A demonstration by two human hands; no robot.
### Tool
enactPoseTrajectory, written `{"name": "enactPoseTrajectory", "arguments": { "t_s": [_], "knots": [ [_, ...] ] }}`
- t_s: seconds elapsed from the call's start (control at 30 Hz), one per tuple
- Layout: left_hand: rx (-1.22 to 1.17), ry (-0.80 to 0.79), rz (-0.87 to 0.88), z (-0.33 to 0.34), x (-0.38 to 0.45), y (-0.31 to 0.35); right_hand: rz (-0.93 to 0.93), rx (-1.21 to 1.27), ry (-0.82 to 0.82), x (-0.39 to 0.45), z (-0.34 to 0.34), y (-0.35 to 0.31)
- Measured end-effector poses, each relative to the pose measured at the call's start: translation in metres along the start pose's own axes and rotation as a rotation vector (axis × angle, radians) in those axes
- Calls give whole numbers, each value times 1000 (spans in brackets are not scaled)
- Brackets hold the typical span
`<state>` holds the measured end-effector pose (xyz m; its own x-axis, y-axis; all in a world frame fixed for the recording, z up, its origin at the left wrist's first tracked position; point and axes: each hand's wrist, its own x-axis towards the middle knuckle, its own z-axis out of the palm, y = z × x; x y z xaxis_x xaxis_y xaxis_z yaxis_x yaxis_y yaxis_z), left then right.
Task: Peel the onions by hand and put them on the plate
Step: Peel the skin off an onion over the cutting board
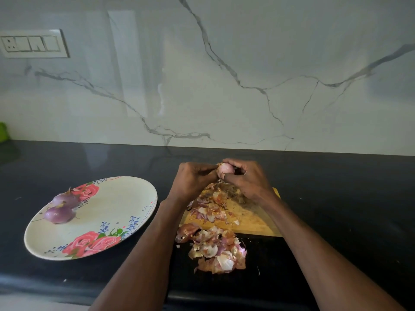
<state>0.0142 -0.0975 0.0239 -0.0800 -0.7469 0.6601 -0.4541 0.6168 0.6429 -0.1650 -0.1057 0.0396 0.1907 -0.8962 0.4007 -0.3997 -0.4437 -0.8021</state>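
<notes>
- Holding one small, pale pink, round onion (225, 169) above the far edge of the wooden board, between two hands.
- Curling the right hand (247, 179) round the onion from the right, thumb tip pressing its underside, fingers wrapping over the top.
- Pinching at the left side of that onion with the left hand (193, 181), fingers bent toward it; exact fingertip contact hidden by the knuckles.
- Lying under both hands: one rectangular light wooden cutting board (247, 218), strewn with thin pink, white and brown scraps of onion skin (213, 209), too many to count.
- Spilling off the near edge of the board onto the counter: one loose heap of papery onion peels (215, 250), pink, white and tan, touching the board's front edge.
- Sitting well to the left of the board: one large round cream plate (107, 205) printed with pink roses and small blue flowers; three rose clusters showing, no lettering.
- Resting on the plate's left part: two purple peeled onions (59, 214), just beside each other, the farther one (66, 198) partly behind the nearer.
- Carrying everything: one glossy black stone countertop (336, 198).
- Rising behind: one white marble-look wall panel (224, 75) with grey veins.
- Showing at upper left on the wall: one white switch plate (33, 43) with a socket and a row of rockers; blurred, no readable marking.
- Poking in at the left edge: one green object (3, 131), mostly cut off.
</notes>
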Motion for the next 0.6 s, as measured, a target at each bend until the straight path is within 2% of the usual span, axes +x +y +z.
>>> {"name": "enactPoseTrajectory", "arguments": {
  "t_s": [0.33,0.6],
  "knots": [
    [-120,104,-140,8,-1,-1,32,195,-11,-2,4,-1],
    [-258,213,-300,9,7,1,157,653,-75,4,4,1]
  ]
}}
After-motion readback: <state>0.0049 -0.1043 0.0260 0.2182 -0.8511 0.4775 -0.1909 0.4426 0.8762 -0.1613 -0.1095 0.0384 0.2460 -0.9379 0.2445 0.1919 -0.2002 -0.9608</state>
